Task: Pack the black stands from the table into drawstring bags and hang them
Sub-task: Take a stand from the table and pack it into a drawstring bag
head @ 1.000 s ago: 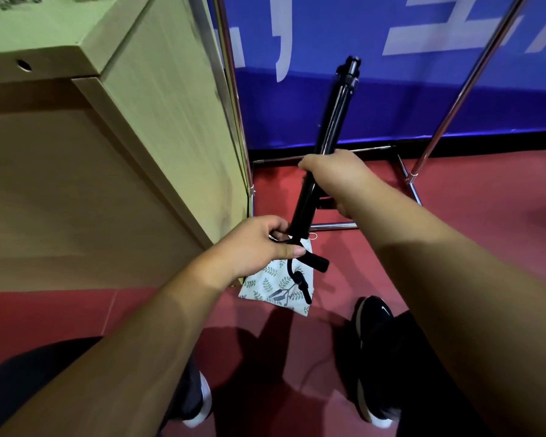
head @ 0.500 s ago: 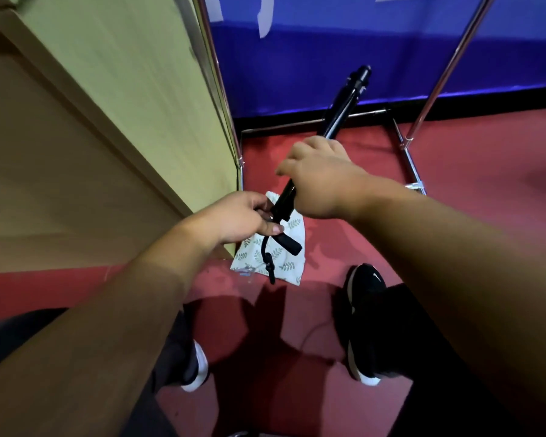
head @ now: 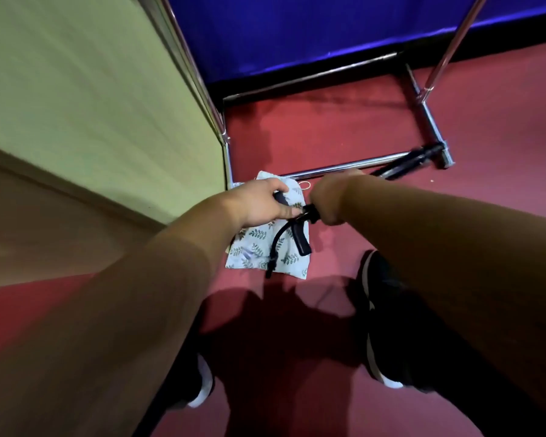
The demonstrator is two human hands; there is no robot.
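The black stand (head: pixel 299 239) lies slanted between both hands. Its blurred far end reaches out beyond the right hand (head: pixel 330 200), while a short black lever and a looped black strap (head: pixel 278 238) hang just below the left thumb. The right hand is curled around the stand's shaft, knuckles turned away, gripping it. The left hand (head: pixel 259 205) is closed on the upper edge of the drawstring bag (head: pixel 252 247), a white cloth bag with green leaf print, and a bit of black shows inside its fingers. The bag hangs under the left hand, behind the lever and strap; whether the stand's tip is inside the bag's mouth cannot be told. Just past both hands runs a chrome rack rail (head: pixel 338 168) on the red floor (head: pixel 312 127). To the left of the left hand stands a beige table panel (head: pixel 108 105). Under the forearms are two black shoes (head: pixel 382 310).
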